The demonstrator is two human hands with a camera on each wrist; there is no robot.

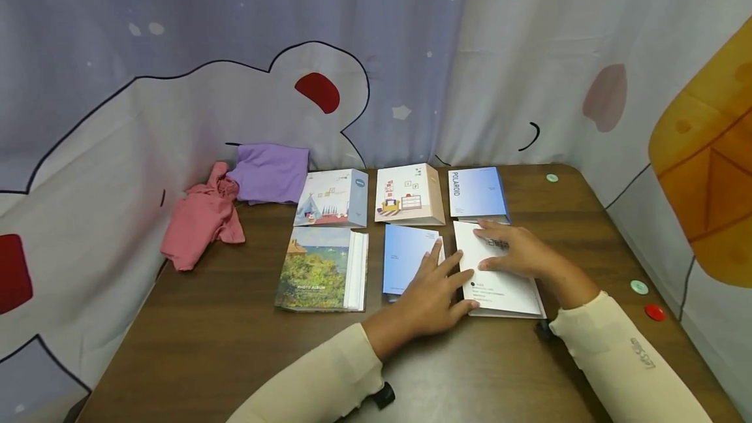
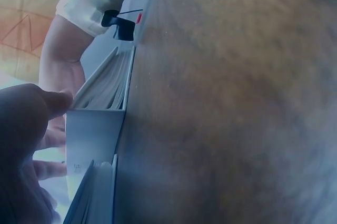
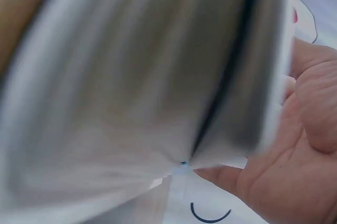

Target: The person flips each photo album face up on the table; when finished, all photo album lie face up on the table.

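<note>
A white album [image 1: 499, 292] with dark lettering lies at the front right of the row. My right hand [image 1: 511, 250] rests on its upper part, fingers spread over the cover; in the right wrist view the palm [image 3: 295, 166] is beside the album's blurred pages [image 3: 131, 87]. My left hand [image 1: 435, 292] reaches across a blue album [image 1: 402, 256], its extended fingers and thumb at the white album's left edge. In the left wrist view its thumb [image 2: 58, 103] touches the cover corner, above the white spine [image 2: 95, 129]. The hand partly hides the blue album.
A photo album [image 1: 314, 269] with a painted landscape cover lies at left. Behind stand two illustrated albums [image 1: 329, 198] and a blue POLAROID album [image 1: 477, 194]. Pink cloth [image 1: 202, 220] and purple cloth [image 1: 273, 172] lie back left. A red disc [image 1: 655, 312] sits at the table's right edge.
</note>
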